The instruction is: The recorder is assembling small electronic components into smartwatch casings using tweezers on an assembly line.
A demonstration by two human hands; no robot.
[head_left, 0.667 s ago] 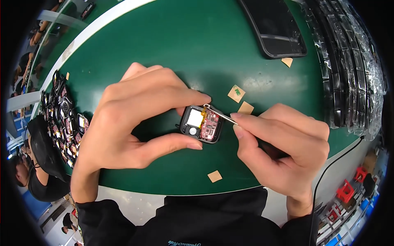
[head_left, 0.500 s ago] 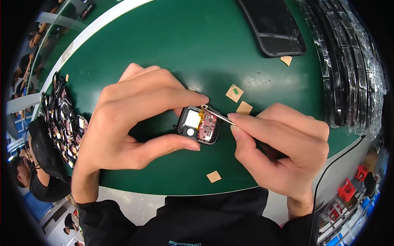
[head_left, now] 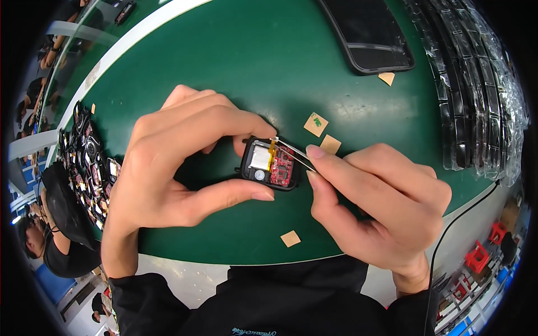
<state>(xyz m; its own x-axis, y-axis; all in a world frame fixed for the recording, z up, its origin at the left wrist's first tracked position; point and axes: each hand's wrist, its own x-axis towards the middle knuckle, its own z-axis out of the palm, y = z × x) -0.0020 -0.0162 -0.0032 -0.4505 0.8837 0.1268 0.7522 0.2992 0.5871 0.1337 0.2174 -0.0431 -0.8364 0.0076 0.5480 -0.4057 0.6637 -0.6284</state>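
An open black smartwatch case [head_left: 253, 178] shows a silver battery, a red circuit board, a yellow flex strip and a small round silver part. My left hand [head_left: 174, 162] grips it, thumb along the near edge and index finger at the far edge. Metal tweezers [head_left: 298, 157] are pinched between the thumb and index finger of my right hand [head_left: 381, 201]. Their tips reach the top of the yellow strip, by a tiny whitish piece near my left index fingertip. Whether the tips hold that piece is too small to tell.
On the green table [head_left: 224, 61] lie tan paper squares [head_left: 316, 124], one bearing a green mark. A dark phone [head_left: 375, 39] lies at the far right, beside stacked plastic-wrapped trays [head_left: 471, 89]. Several watch bodies [head_left: 89, 162] are heaped at left, where a person [head_left: 61, 241] sits.
The case and both hands have shifted slightly left and away from me. The case has tilted a little, and the tweezer tips have moved up to its far edge.
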